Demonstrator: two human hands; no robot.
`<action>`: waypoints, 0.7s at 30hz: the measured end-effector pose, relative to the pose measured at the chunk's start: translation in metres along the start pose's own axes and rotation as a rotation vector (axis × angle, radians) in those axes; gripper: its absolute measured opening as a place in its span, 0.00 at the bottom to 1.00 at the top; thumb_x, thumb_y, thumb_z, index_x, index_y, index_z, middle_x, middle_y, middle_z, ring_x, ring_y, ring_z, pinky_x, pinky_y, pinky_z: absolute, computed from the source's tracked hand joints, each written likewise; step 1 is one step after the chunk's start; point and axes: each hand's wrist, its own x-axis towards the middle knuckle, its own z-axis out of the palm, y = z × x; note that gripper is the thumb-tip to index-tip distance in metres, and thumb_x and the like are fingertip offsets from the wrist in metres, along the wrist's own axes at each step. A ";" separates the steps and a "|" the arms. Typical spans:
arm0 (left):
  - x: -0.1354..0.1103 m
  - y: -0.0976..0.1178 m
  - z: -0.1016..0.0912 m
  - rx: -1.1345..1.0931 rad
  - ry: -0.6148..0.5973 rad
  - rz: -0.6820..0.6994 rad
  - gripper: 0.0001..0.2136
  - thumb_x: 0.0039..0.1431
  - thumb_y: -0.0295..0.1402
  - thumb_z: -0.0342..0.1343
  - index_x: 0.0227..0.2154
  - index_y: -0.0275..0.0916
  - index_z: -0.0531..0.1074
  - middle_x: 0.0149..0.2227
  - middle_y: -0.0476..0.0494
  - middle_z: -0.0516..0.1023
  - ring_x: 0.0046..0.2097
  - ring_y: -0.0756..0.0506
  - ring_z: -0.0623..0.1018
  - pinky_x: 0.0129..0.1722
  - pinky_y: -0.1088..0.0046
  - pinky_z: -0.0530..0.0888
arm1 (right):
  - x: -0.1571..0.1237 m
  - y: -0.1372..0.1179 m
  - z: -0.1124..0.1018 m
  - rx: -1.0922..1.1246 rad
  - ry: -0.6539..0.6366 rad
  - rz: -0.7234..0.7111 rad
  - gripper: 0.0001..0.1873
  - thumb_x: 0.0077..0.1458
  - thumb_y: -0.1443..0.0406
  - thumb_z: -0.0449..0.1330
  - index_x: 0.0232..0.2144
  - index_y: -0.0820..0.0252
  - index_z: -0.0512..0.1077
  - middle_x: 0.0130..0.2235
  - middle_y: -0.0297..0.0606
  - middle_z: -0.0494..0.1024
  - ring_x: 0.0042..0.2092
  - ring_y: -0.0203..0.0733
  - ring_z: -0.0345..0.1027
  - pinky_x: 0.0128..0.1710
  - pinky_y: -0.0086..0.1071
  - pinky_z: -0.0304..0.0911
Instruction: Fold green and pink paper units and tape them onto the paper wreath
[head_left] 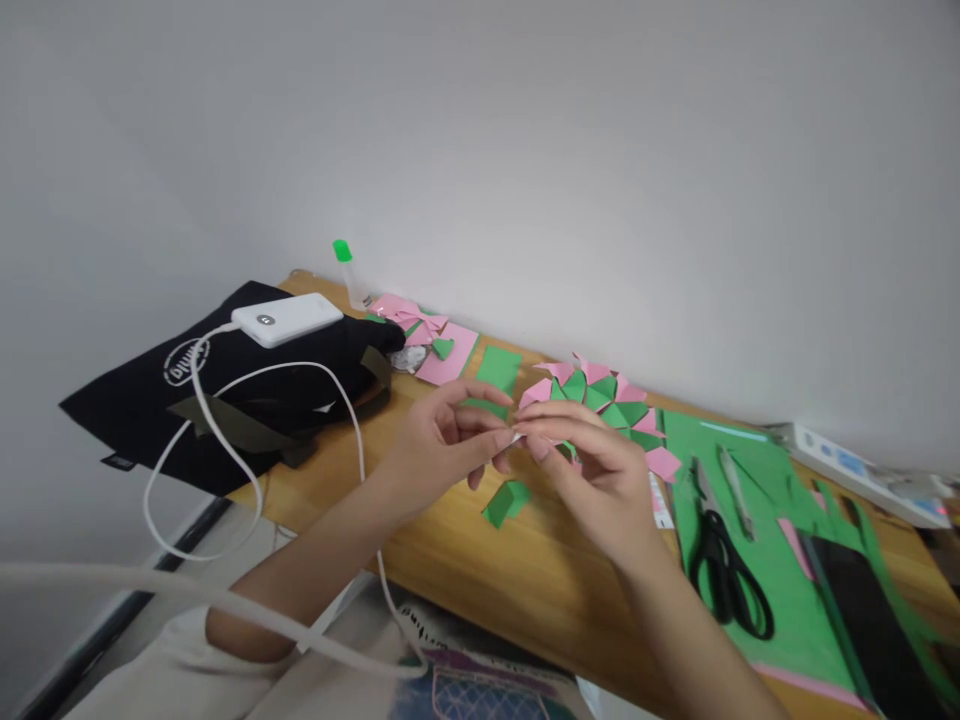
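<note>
My left hand [442, 440] and my right hand [592, 470] meet over the wooden table [540, 570]. Both pinch a small piece of paper [517, 436] between their fingertips; most of it is hidden. Just behind my right hand lies a pink and green folded paper ring [607, 395]. A small folded green piece [506, 500] lies on the table below my hands. A green paper square [499, 367] lies behind my left hand.
A black bag [225, 400] with a white power bank [285, 320] and cable sits at the left. A green-capped glue stick [349, 272] stands by the wall beside pink folded pieces [424, 335]. Black scissors [727, 580] and a craft knife [736, 490] lie on green sheets [780, 600] at the right.
</note>
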 end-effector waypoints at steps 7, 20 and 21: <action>0.003 -0.004 -0.004 -0.027 0.023 -0.095 0.15 0.45 0.30 0.66 0.35 0.36 0.70 0.22 0.53 0.75 0.17 0.58 0.65 0.14 0.85 0.58 | -0.003 0.004 -0.001 -0.078 -0.104 -0.033 0.14 0.56 0.73 0.59 0.41 0.52 0.76 0.41 0.38 0.80 0.47 0.42 0.73 0.48 0.40 0.70; 0.004 -0.008 -0.005 -0.112 0.035 -0.146 0.17 0.42 0.32 0.69 0.35 0.36 0.71 0.22 0.51 0.77 0.19 0.56 0.68 0.15 0.84 0.58 | -0.009 0.006 0.000 -0.058 -0.089 -0.025 0.16 0.56 0.73 0.58 0.43 0.52 0.76 0.45 0.41 0.79 0.47 0.44 0.74 0.47 0.41 0.71; 0.004 -0.008 -0.005 -0.117 0.033 -0.153 0.17 0.42 0.31 0.69 0.35 0.36 0.71 0.22 0.51 0.77 0.19 0.56 0.68 0.15 0.85 0.58 | -0.009 0.006 0.000 -0.051 -0.091 -0.027 0.16 0.56 0.74 0.58 0.44 0.53 0.76 0.44 0.41 0.79 0.47 0.43 0.74 0.46 0.40 0.71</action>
